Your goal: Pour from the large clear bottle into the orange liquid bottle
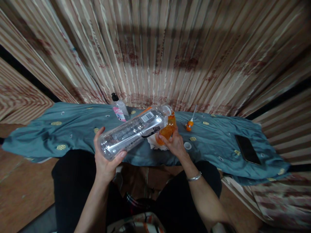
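Note:
My left hand (107,163) is wrapped round the base of a large clear plastic bottle (131,134), which is tilted with its open neck to the right. The neck is at the mouth of a small orange see-through bottle (167,129). My right hand (175,142) grips that orange bottle, which leans over a crumpled white tissue (153,142). Just right of my right hand lies a white cap (187,146) on the cloth. Any liquid between the two bottles is too small to make out.
On the blue-green cloth (209,142) are an orange pump top with a tube (189,125), a black phone (247,149) at the right, and a clear bottle with a pink label and black top (120,110) at the back left. A pleated curtain (155,48) hangs behind.

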Motion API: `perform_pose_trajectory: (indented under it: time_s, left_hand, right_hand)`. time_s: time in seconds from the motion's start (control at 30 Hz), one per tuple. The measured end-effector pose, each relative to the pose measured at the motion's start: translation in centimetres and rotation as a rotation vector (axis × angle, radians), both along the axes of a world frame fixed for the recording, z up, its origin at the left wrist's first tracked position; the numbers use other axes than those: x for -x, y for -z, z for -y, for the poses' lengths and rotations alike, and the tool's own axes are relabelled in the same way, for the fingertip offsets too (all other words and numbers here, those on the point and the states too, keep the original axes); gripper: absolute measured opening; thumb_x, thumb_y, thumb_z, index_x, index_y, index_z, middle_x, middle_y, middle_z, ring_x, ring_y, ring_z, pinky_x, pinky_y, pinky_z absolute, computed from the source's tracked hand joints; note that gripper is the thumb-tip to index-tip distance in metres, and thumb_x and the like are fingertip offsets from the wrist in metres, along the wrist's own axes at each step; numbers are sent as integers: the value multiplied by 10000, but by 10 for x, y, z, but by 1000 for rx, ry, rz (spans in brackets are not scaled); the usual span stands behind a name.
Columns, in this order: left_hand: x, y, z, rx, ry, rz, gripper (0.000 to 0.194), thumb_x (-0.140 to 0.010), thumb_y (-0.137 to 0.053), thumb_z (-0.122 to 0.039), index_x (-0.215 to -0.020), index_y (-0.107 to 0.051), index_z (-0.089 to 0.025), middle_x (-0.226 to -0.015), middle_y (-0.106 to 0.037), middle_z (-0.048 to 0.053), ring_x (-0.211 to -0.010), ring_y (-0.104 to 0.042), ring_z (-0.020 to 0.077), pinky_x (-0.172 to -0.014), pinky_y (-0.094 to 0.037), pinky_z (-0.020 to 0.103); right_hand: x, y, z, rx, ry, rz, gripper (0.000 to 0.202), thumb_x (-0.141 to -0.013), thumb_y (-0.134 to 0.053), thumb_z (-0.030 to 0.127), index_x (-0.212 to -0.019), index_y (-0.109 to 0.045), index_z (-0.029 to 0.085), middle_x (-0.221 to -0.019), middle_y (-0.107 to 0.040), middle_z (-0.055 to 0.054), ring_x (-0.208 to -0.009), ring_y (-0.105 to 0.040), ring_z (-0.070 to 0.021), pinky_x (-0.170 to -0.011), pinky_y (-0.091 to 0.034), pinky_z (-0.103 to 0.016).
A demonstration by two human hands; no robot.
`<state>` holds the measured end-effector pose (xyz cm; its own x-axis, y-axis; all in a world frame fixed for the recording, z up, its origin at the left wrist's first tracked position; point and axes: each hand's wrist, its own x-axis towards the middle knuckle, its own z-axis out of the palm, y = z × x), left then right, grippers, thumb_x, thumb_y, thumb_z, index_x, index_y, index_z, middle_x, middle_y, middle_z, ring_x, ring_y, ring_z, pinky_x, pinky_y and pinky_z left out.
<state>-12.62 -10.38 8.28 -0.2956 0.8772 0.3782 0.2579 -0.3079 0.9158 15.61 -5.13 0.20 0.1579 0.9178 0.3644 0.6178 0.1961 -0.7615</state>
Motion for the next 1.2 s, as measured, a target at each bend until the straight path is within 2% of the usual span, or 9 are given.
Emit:
perform_pose_trajectory:
  time_s: [0.4, 0.67, 0.93, 1.2]
  left_hand:
    - [0, -5, 2, -30, 13, -64, 1077, -619, -879, -645, -1514, -483, -193, -1042, -685, 78, -886, -702, 292, -802, -594, 439]
    - [8, 0, 1, -21, 38, -107, 1077, -630, -892, -603, -1537, -464, -209, -1163, -676, 102, -962, -706, 307, -849, -591, 447]
    - [-3, -9, 4, -24, 13, -70, 1084, -621, -883, -647, -1512, -476, -184, -1006, -679, 68, -839, -698, 271, -760, -597, 424]
    - [7, -2, 3, -19, 67, -111, 1085, -664, -877, -607, -1559, -430, -187, -1000, -693, 64, -860, -729, 299, -790, -611, 459]
  right_hand:
    - [0, 1, -1, 19, 16, -14, 890, -858, -774, 518, -1571, -414, 125, -1390, -727, -225, -1262, -734, -379, -1057, -597, -523]
    - [0, -1, 0, 22, 16, -23, 892, -855, -778, 515, -1574, -419, 130, -1369, -740, -213, -1232, -748, -377, -1022, -614, -505]
    - [0, -4, 0, 7, -6, -23, 860, -865, -756, 497, -1558, -424, 110, -1363, -741, -221, -1240, -741, -378, -1049, -597, -517]
    - [2, -3, 0, 17, 18, -9, 843, -864, -755, 515, -1534, -449, 105, -1329, -756, -228, -1192, -763, -382, -1017, -612, -503]
